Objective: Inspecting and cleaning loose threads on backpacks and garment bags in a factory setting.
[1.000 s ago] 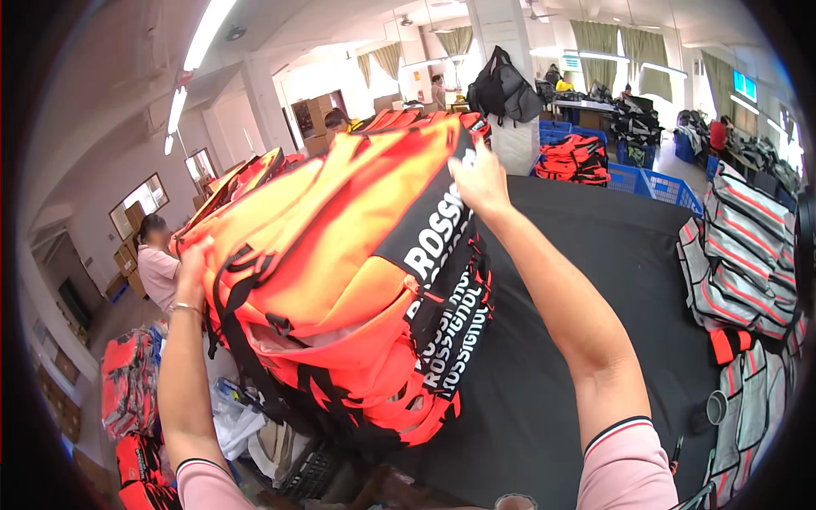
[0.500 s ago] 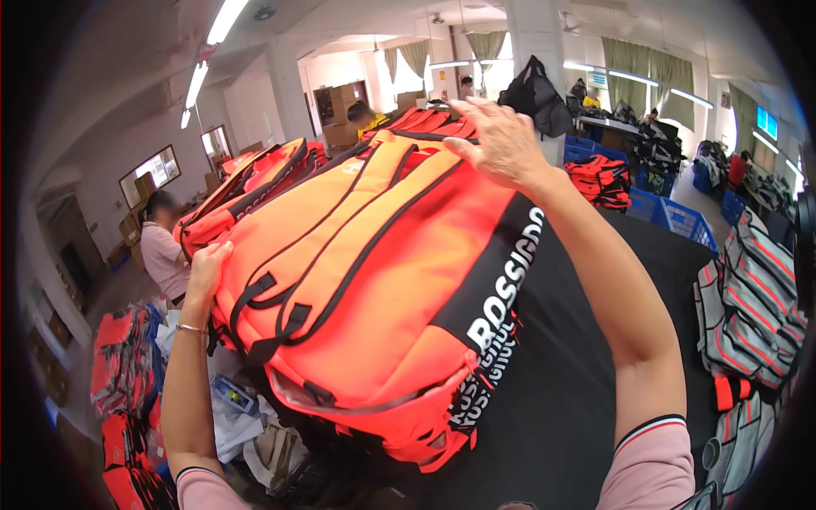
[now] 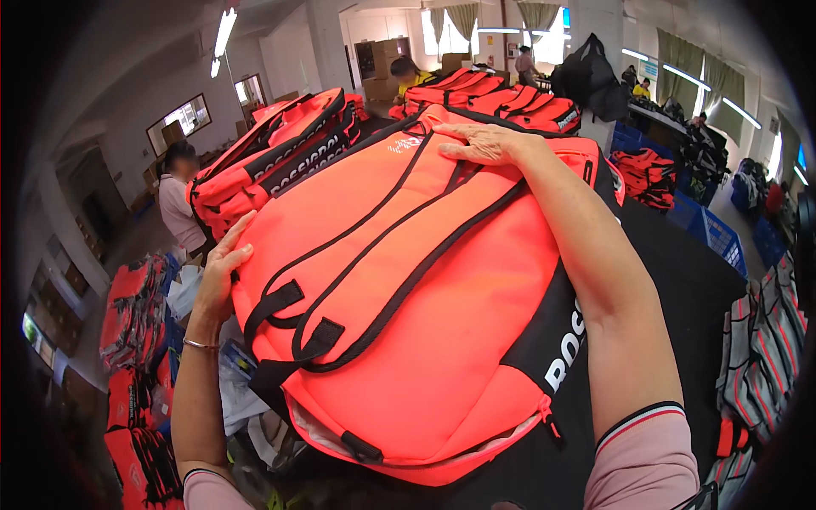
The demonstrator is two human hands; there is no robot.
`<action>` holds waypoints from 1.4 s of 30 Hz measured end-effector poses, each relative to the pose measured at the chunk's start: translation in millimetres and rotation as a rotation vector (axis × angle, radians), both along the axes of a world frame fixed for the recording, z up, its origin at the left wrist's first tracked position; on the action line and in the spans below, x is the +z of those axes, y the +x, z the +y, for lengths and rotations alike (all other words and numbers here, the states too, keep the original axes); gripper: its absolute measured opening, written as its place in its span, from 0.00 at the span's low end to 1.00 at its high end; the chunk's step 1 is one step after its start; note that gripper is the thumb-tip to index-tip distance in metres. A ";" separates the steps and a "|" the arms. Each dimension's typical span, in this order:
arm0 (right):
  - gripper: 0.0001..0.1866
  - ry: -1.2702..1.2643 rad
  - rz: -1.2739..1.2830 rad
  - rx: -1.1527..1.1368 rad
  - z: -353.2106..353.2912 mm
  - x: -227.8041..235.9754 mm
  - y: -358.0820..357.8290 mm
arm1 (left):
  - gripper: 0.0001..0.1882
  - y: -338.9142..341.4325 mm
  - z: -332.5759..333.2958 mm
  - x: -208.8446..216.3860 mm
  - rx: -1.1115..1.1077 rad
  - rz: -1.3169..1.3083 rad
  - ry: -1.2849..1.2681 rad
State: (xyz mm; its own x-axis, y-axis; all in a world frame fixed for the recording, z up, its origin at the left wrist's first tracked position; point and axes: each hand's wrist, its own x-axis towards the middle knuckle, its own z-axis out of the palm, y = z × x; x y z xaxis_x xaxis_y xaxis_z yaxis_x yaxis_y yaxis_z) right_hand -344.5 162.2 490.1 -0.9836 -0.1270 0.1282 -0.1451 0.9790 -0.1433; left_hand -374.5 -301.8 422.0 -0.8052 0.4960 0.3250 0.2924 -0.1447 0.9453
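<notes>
A bright orange-red backpack (image 3: 459,306) lies in front of me, its shoulder straps (image 3: 399,229) facing up. Black trim edges the straps, and a black side panel with white lettering (image 3: 557,353) runs along its right side. My left hand (image 3: 223,265) rests against the backpack's left edge, thumb and fingers apart. Across the far end of the straps, my right hand (image 3: 486,144) lies flat with its fingers stretched out. A zipper pull (image 3: 551,418) hangs at the near right corner, where the opening's edge gapes slightly.
More orange-red bags stand in a stack (image 3: 272,161) at the far left and another pile (image 3: 501,102) behind. The black table (image 3: 671,280) extends to the right, beside grey bag pieces (image 3: 761,348) and a blue crate (image 3: 714,229). A person in pink (image 3: 178,200) is at the left.
My right hand has come down from above onto the straps. The backpack now lies flatter over the bags beneath it, and my left hand's fingers have spread. The view has shifted.
</notes>
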 end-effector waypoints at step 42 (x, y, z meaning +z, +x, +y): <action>0.23 -0.554 0.609 0.087 -171.3 -59.6 299.7 | 0.10 179.8 -55.4 -61.8 0.303 0.467 0.588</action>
State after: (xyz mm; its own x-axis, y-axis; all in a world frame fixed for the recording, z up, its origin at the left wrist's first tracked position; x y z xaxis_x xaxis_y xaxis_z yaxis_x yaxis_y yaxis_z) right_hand -44.9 -9.1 430.5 -0.7113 0.0386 0.7018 -0.4252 0.7714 -0.4734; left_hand -194.7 -357.2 360.2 -0.5942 -0.0782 0.8005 0.7440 -0.4315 0.5101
